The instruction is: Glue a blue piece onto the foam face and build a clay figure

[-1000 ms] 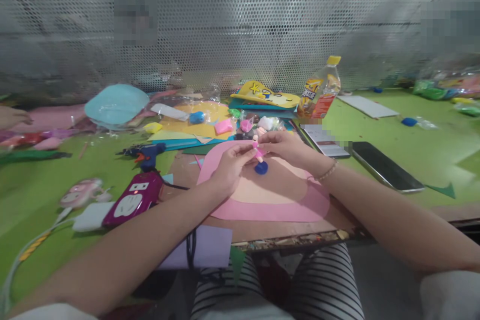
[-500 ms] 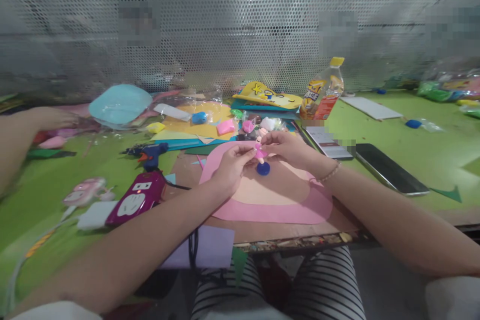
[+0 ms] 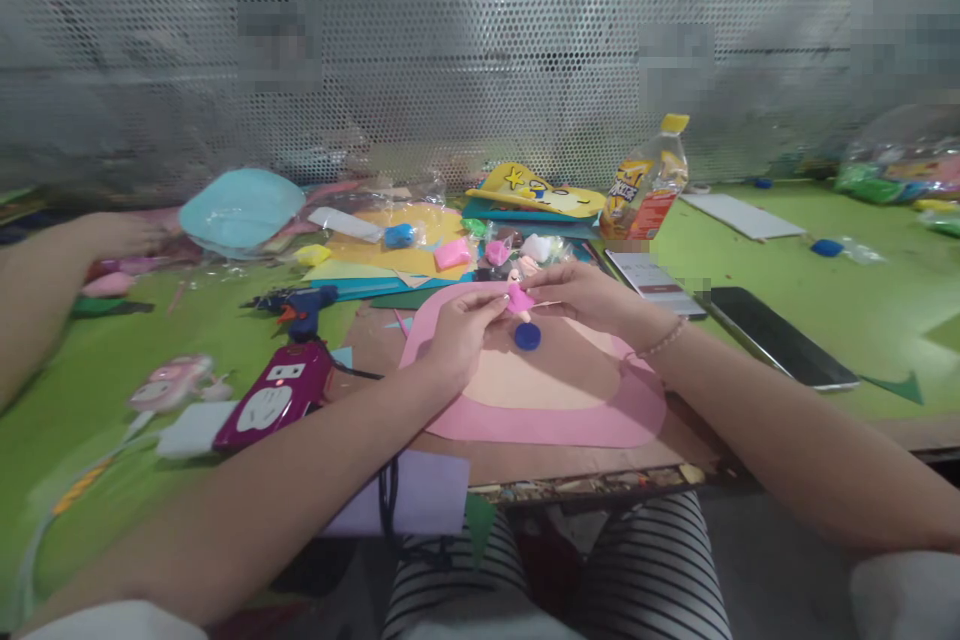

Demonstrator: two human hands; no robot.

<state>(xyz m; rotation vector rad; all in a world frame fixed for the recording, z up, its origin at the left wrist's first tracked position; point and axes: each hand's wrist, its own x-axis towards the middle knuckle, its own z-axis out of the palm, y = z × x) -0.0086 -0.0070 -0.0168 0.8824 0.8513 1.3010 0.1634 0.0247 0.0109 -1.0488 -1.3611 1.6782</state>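
Observation:
Between my two hands is a small clay doll (image 3: 519, 299) in a pink dress, its pale legs showing below the skirt. My left hand (image 3: 469, 325) pinches the skirt from the left. The fingers of my right hand (image 3: 574, 295) are closed on the doll's other side. Under its legs is a round blue cap (image 3: 527, 336); I cannot tell whether the two are joined. Beneath my hands lies a rounded pink sheet (image 3: 637, 420) with a peach sheet (image 3: 555, 385) on top.
Left of my arm are a blue glue gun (image 3: 304, 310), a purple power strip (image 3: 274, 400) and a white adapter (image 3: 196, 428). Lumps of coloured clay (image 3: 452, 253) lie behind. A bottle (image 3: 646, 185) and phone (image 3: 780, 335) stand right. Another person's arm (image 3: 45, 285) reaches in at left.
The doll has turned and tipped slightly in my fingers, its skirt now spread wider. My hands have barely shifted. At far left, the other person's hand has moved slightly.

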